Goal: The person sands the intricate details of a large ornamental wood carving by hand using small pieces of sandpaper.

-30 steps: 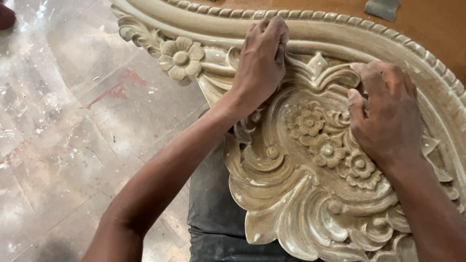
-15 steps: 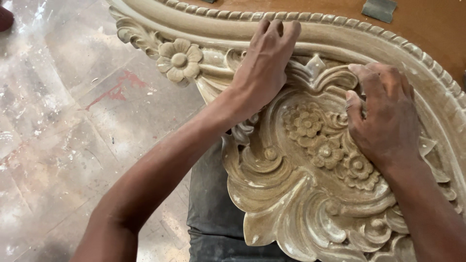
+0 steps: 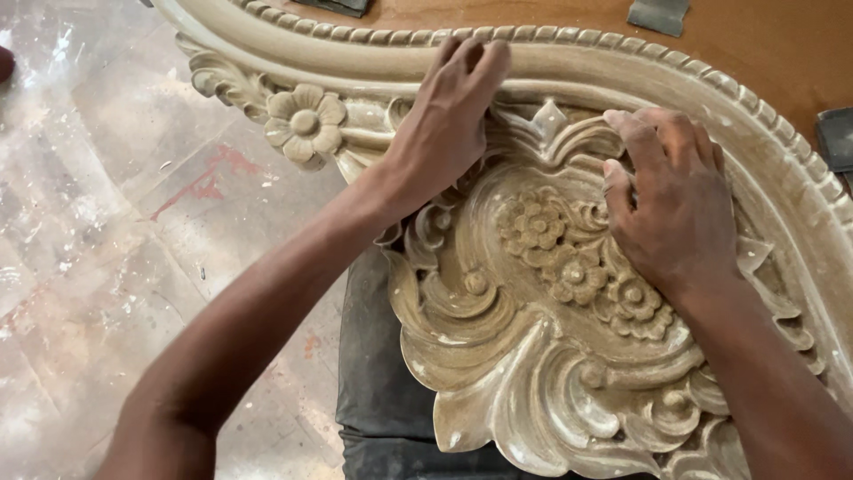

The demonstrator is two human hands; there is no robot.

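Now, left hand (image 3: 444, 133): fingers together, tips pressed on the carved wooden panel (image 3: 533, 373) just under its curved rim.
Right hand (image 3: 671, 209): fingers spread flat, carved flowers (image 3: 573, 267) beside thumb.

No packages, labels, signs, screens.

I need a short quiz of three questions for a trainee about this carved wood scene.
1. True or false: both hands lie on the carved wooden panel.
2. Which hand is nearer the beaded border? A) left hand B) right hand
3. What motif is carved beside the right hand's thumb?

Key: 1 true; 2 A; 3 a cluster of flowers.
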